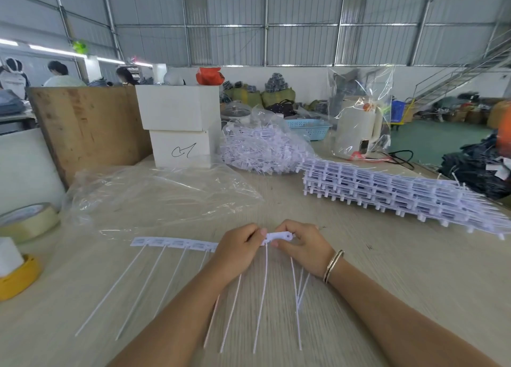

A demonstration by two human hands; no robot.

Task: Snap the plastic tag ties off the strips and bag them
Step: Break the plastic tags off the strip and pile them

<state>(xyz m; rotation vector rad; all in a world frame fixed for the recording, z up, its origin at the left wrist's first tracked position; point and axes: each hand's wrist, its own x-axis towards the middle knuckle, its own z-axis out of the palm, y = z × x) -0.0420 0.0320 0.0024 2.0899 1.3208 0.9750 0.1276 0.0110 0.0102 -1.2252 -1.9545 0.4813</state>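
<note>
Both hands pinch one strip — loose ties fill the bag.

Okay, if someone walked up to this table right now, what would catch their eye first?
Probably the two hands at the near edge: the left hand and right hand both pinch one white strip of tag ties, its thin tails fanning toward the viewer. Next, the tall stack of unbroken strips on the right, and behind it the loose heap of ties in a clear bag mid-table.
</note>
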